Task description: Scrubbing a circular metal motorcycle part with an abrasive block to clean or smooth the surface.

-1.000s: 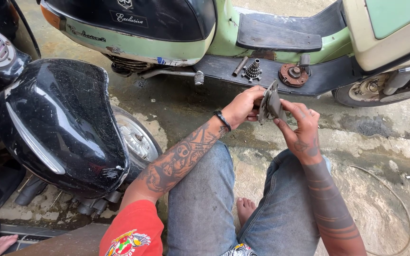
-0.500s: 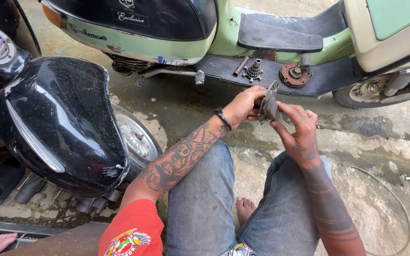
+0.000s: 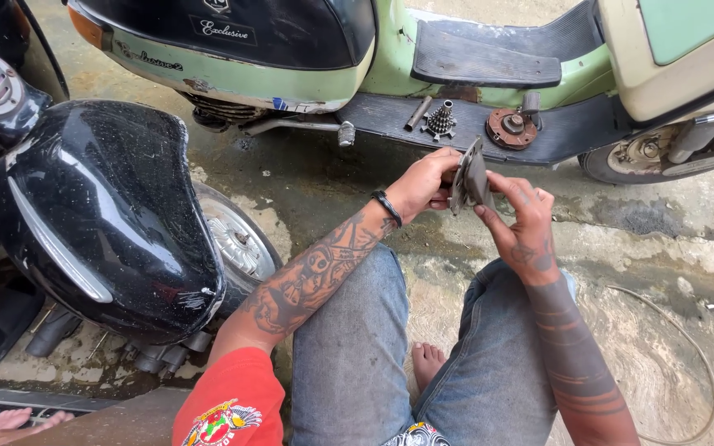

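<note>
A black scooter fender (image 3: 101, 215) is seen at left, and a white script badge (image 3: 226, 30) on the green scooter (image 3: 291, 78). A grey flat metal plate (image 3: 470, 176), stood edge-up with its long axis near vertical, is pinched between the left hand (image 3: 425, 183) and right hand (image 3: 522, 227). On the footboard (image 3: 390, 116) behind it lie a rod (image 3: 418, 113), a toothed gear (image 3: 440, 121) and a rusty disc (image 3: 511, 129).

Green scooter (image 3: 307, 83) cut off at top edge; metal plate (image 3: 471, 177) partly hidden by fingers (image 3: 512, 188).
</note>
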